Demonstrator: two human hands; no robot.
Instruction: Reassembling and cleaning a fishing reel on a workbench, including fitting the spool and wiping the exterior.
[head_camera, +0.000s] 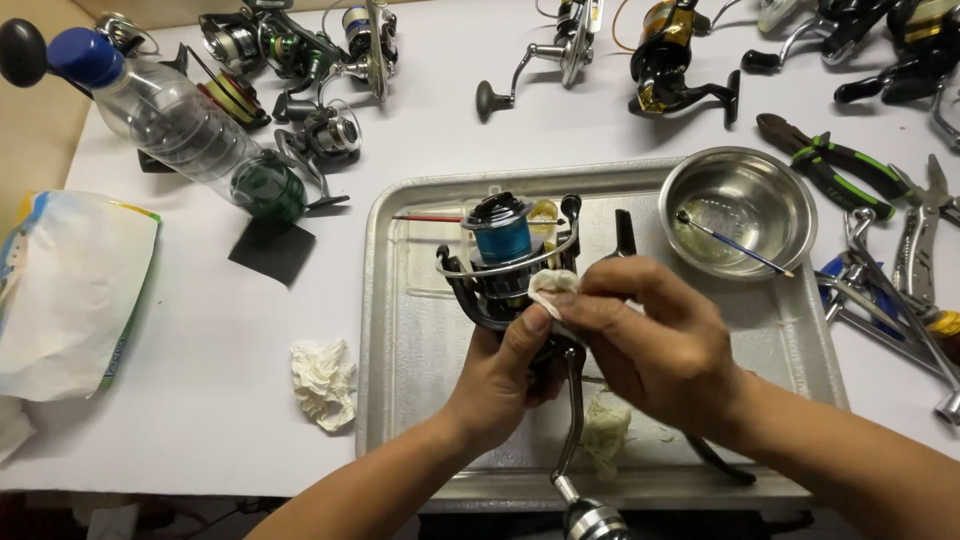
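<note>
chrome-handled black reel (510, 270), blue spool (502, 240)

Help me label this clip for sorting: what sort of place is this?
Probably a workbench for servicing fishing reels. The left hand holds a spinning reel over a metal tray while the right hand presses a tissue to it; more reels and pliers lie around.

Small repair workshop for fishing gear, likely hobby bench. White worktop (210, 400) crowded with spinning reels (300, 45) along far edge. Metal tray (400, 330) serves as work area, steel bowl (738, 208) with small brush (730, 242) on it. Green-handled pliers (830, 165) and multi-tools (925, 235) at right. Crumpled tissue (323, 382), plastic bottle (185, 125), wipes pack (70, 290) at left.
</note>
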